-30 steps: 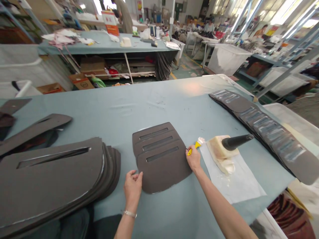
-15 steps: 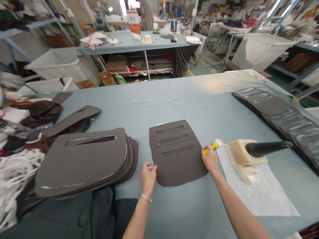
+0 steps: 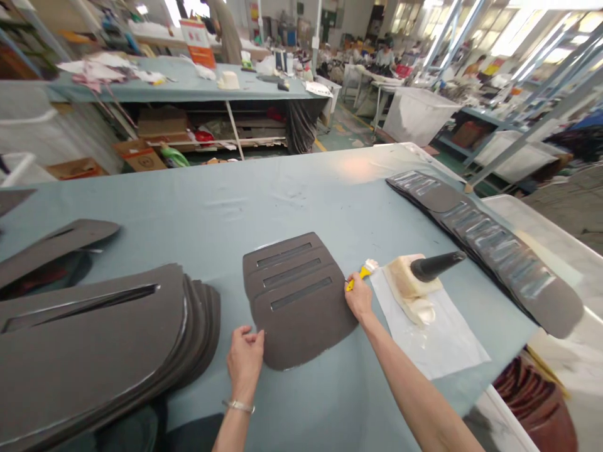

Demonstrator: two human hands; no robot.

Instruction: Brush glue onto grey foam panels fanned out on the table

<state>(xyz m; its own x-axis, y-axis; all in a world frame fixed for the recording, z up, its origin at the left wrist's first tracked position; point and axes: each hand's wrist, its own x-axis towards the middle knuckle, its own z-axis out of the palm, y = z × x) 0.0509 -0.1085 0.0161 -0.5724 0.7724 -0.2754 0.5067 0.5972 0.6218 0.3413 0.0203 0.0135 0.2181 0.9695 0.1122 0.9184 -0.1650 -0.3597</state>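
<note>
Three overlapping dark grey slotted panels (image 3: pixel 301 326) lie fanned on the table, each slot showing above the one in front. My left hand (image 3: pixel 245 361) is at their lower left edge, fingers curled and closed at the rim of the front panel. At the right edge, my right hand (image 3: pixel 358 298) is closed around a small yellow-handled brush (image 3: pixel 364 271), its bristles coated in white paste. That hand's fingertips also meet the panel edge. To the right, a cream block-like container (image 3: pixel 400 276) with a black cone-shaped part (image 3: pixel 436 266) rests on a white sheet (image 3: pixel 452 355).
A thick stack of similar slotted panels (image 3: pixel 94 339) stands at the left. Further panels with shiny wet-looking strips (image 3: pixel 499 251) overlap in a row along the right edge. Beyond the blue-green table (image 3: pixel 282 194) are another worktable (image 3: pixel 155 91), bins and a person (image 3: pixel 226 31).
My view has turned to the right, so everything sits further left. Both hands stay at the panel edges, and the brush remains in my right hand.
</note>
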